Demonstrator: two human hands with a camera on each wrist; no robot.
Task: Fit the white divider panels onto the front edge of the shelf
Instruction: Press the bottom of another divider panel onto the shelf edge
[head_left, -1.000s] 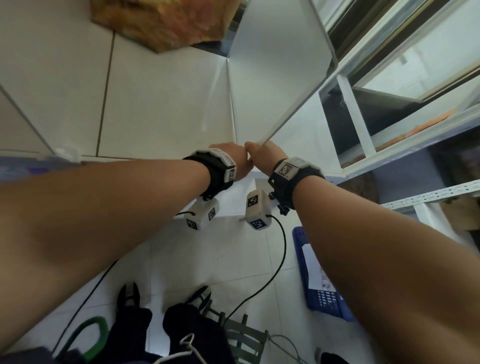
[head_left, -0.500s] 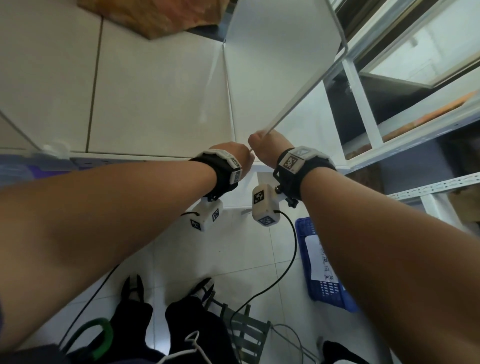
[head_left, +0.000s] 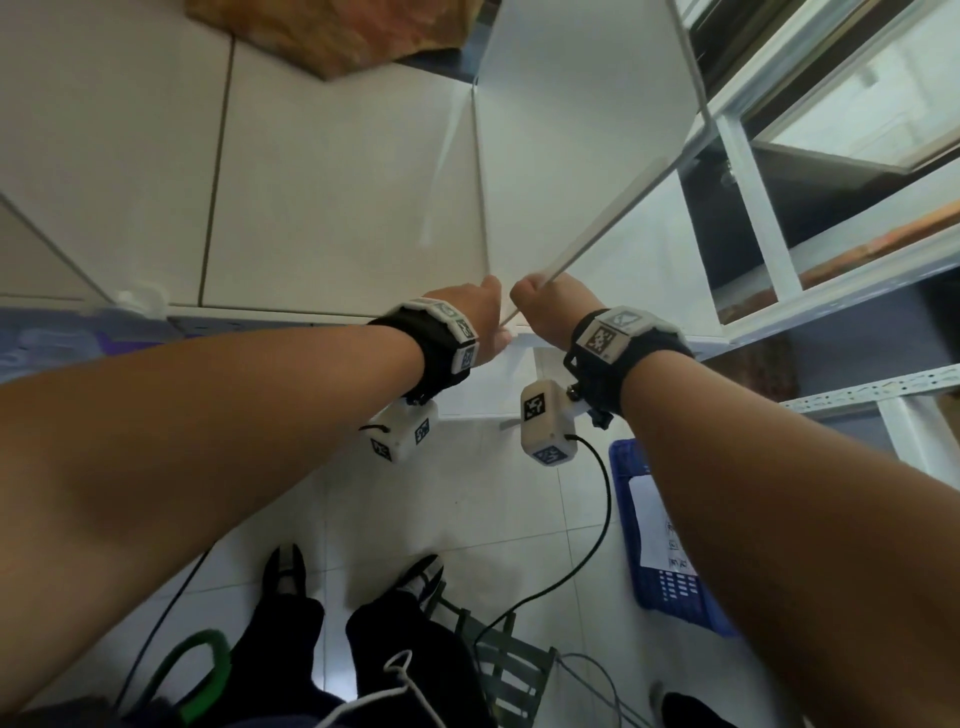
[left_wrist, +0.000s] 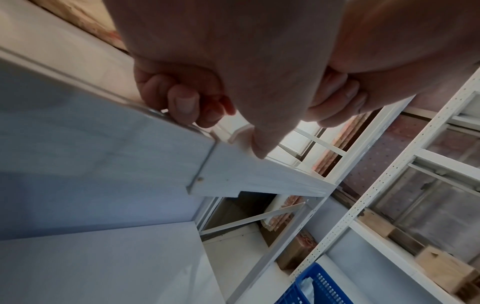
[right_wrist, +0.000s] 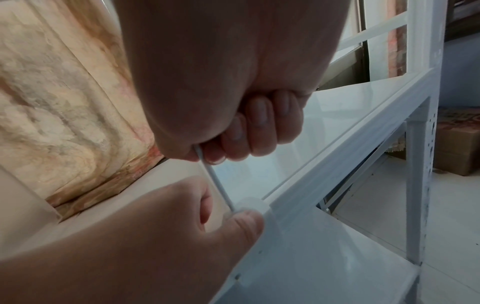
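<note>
A white divider panel (head_left: 571, 156) stands upright on the white shelf (head_left: 337, 197), its thin front edge (head_left: 623, 218) slanting down to my hands. My right hand (head_left: 550, 306) grips that edge near its foot, fingers (right_wrist: 259, 127) curled round it. My left hand (head_left: 483, 317) sits just left of it on the shelf's front rail (left_wrist: 130, 144). Its fingers (left_wrist: 182, 102) curl over the rail and its thumb (right_wrist: 244, 222) presses a small white clip (right_wrist: 249, 202) where the panel meets the rail. The panel's foot is partly hidden by the hands.
A brown marbled slab (head_left: 332, 31) lies at the back of the shelf. More white racking (head_left: 872, 387) stands to the right. On the floor below are a blue basket (head_left: 670, 545), a grey-green stool (head_left: 498, 654), cables (head_left: 587, 551) and my feet.
Both hands stay together at the panel's foot. The right hand has shifted slightly up and right along the panel's edge; the grips are unchanged.
</note>
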